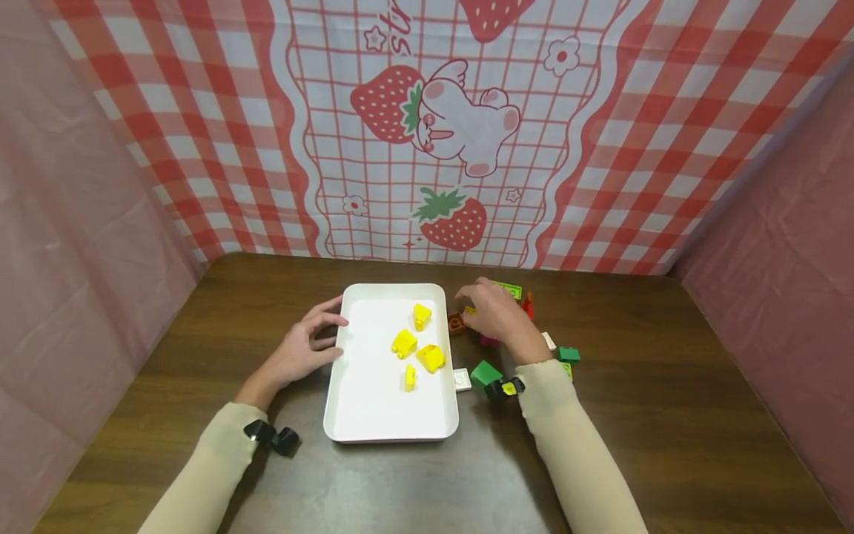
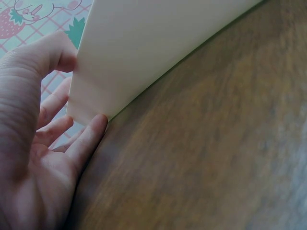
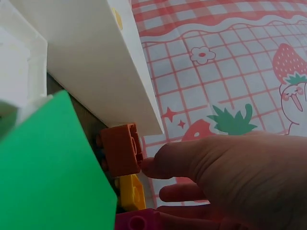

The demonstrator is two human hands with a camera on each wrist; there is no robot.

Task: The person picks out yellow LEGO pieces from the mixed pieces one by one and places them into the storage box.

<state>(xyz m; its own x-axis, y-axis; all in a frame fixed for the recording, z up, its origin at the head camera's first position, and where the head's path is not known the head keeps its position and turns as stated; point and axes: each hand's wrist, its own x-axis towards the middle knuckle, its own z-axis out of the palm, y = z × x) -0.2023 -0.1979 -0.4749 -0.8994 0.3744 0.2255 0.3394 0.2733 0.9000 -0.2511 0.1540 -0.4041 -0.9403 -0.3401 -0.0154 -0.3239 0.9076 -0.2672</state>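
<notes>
A white tray holds several yellow toy bricks. My left hand rests against its left side, fingertips at the rim and wall; the left wrist view shows the thumb at the wall's edge. Off the tray's right side, my right hand reaches down with spread, bent fingers over loose bricks. In the right wrist view, the thumb tip comes right up to a brown brick. A yellow brick lies just beyond the other fingertips, and a magenta brick is partly hidden below.
Around my right wrist are a green brick, a white brick, a dark green brick, a lime brick and a red piece. A strawberry-patterned cloth hangs behind the wooden table.
</notes>
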